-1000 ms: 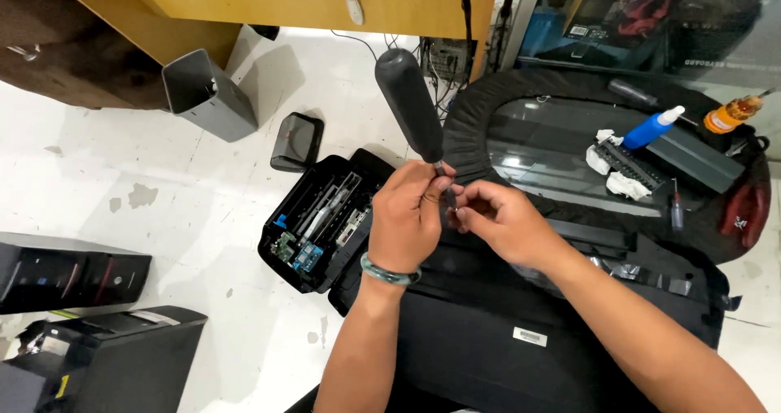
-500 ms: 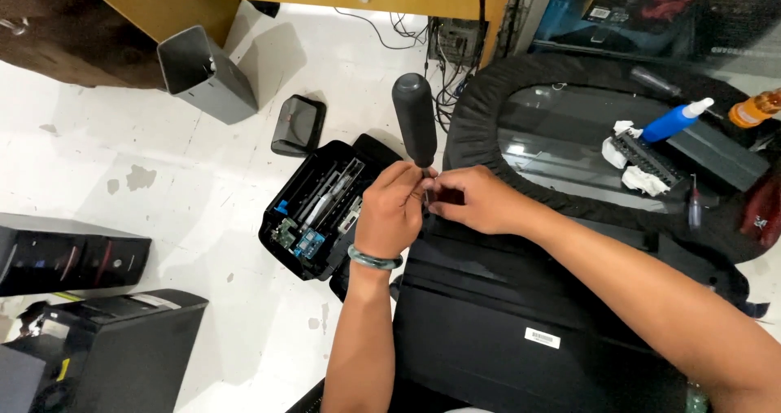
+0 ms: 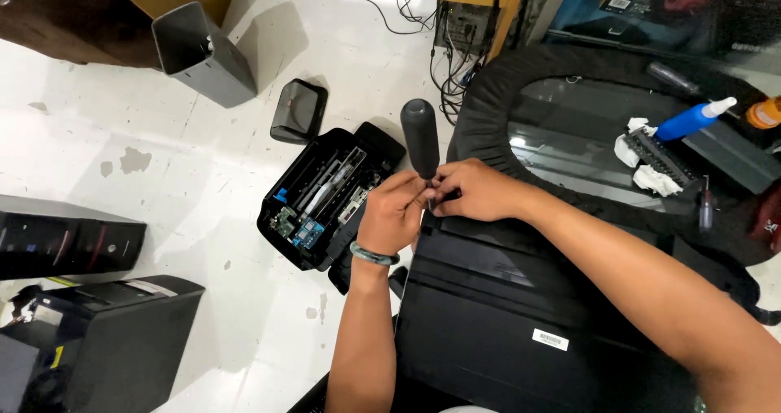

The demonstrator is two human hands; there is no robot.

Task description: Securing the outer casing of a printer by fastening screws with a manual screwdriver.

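A screwdriver with a thick black handle (image 3: 421,138) stands nearly upright over the top edge of a black printer body (image 3: 521,315) that lies in front of me. My left hand (image 3: 393,214), with a green bracelet on the wrist, pinches the shaft just under the handle. My right hand (image 3: 476,189) meets it from the right, fingertips closed around the same spot on the shaft. The screwdriver's tip is hidden behind my fingers.
An opened black printer (image 3: 325,197) with exposed circuit boards lies on the white floor to the left. A round black seat (image 3: 602,136) on the right holds a blue spray bottle (image 3: 691,120), white cloths and tools. Black computer cases (image 3: 89,340) stand at lower left, a grey bin (image 3: 199,51) at upper left.
The view has shifted a little, so the hands and screwdriver sit slightly lower in the frame. Both hands remain closed around the screwdriver shaft at the printer's edge.
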